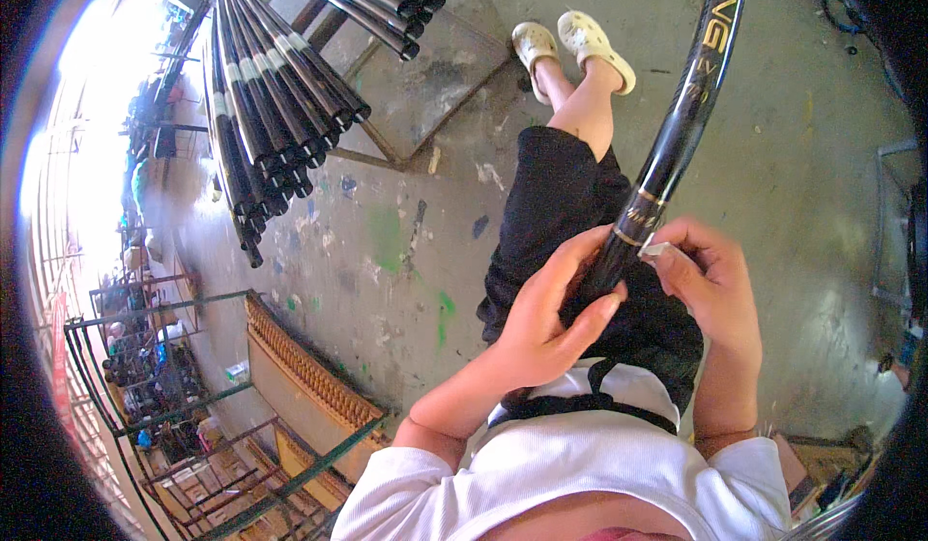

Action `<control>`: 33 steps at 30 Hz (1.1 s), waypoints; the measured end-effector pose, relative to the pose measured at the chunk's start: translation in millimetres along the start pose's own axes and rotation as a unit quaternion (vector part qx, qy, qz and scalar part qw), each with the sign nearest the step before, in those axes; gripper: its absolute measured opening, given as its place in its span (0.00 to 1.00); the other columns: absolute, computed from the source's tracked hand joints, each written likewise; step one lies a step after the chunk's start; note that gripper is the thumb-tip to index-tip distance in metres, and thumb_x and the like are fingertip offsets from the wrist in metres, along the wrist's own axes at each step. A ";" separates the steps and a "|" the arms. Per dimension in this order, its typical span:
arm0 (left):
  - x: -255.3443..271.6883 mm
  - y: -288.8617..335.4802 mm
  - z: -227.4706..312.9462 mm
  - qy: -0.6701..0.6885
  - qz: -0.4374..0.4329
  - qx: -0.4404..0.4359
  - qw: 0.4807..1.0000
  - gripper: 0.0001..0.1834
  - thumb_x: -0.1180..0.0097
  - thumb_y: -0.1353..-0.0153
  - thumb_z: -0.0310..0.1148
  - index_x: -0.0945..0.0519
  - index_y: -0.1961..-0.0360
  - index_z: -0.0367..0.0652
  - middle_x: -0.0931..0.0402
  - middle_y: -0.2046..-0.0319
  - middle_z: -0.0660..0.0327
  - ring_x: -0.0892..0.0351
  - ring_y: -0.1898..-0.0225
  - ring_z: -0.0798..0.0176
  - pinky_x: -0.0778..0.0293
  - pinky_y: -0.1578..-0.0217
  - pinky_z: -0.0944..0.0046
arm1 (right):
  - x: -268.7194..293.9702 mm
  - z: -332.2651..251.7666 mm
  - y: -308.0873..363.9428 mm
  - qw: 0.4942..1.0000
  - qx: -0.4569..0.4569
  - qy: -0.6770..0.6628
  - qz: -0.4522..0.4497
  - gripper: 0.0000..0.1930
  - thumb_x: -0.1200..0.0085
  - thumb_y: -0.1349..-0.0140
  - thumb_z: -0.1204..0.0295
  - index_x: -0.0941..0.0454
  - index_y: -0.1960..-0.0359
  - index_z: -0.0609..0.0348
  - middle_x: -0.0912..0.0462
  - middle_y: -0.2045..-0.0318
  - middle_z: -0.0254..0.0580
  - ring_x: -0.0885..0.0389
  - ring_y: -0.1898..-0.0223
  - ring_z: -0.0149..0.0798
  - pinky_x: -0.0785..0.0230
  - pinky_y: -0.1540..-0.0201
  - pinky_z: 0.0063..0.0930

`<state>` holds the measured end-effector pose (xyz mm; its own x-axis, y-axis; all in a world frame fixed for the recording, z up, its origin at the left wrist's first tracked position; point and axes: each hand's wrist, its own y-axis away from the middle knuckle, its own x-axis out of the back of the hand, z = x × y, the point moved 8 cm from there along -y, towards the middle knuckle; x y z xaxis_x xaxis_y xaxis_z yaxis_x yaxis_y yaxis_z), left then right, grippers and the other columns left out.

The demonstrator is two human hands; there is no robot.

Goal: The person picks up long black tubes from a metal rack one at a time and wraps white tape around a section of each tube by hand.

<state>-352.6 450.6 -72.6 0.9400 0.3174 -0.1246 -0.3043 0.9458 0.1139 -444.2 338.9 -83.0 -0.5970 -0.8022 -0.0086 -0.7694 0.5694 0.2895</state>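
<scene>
A glossy black pole (677,140) with gold lettering and thin gold rings, like a fishing rod section, runs from the top edge down to my lap. My left hand (561,309) is wrapped round its lower end, fingers behind and thumb in front. Beside the gold rings, my right hand (706,275) pinches a small white piece (655,249) between thumb and finger, close against the pole's side. What the white piece is made of is too small to tell. The pole's bottom end is partly hidden by my left hand.
Bundles of black tubes (275,106) lean at the upper left, some with pale bands, above a metal frame (387,161). A dark rack with a ridged brown board (309,357) stands at the lower left. Black cable (841,9) lies at the far right.
</scene>
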 end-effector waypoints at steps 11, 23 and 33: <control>22.4 -9.9 -7.8 -0.098 0.115 -0.071 0.986 0.29 0.47 0.46 0.19 0.41 0.42 0.33 0.35 0.51 0.52 0.31 0.49 0.61 0.37 0.48 0.67 | -11.8 -41.3 -15.1 0.995 0.044 0.088 -0.012 0.08 0.45 0.45 0.70 0.26 0.75 0.63 0.24 0.79 0.36 0.27 0.75 0.26 0.35 0.70 0.22; 15.2 -6.5 23.9 -0.331 0.185 -0.174 0.909 0.25 0.41 0.51 0.20 0.29 0.49 0.39 0.27 0.58 0.47 0.22 0.64 0.50 0.26 0.67 0.64 | -18.5 -26.4 -33.2 0.995 0.024 0.086 0.034 0.08 0.46 0.44 0.73 0.27 0.77 0.64 0.26 0.83 0.38 0.30 0.79 0.24 0.37 0.76 0.22; 6.4 -11.9 27.0 -0.368 0.115 -0.178 0.905 0.30 0.43 0.54 0.15 0.36 0.47 0.33 0.28 0.57 0.44 0.24 0.59 0.48 0.28 0.59 0.60 | -15.9 -33.2 -31.8 0.998 0.000 0.067 0.003 0.08 0.50 0.43 0.73 0.28 0.76 0.66 0.27 0.80 0.31 0.32 0.75 0.21 0.43 0.74 0.14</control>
<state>-338.8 439.6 -48.1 0.6530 0.5008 0.5682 -0.4124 0.8643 -0.2879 -402.7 327.7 -60.3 -0.5650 -0.8160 0.1218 -0.7665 0.5738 0.2886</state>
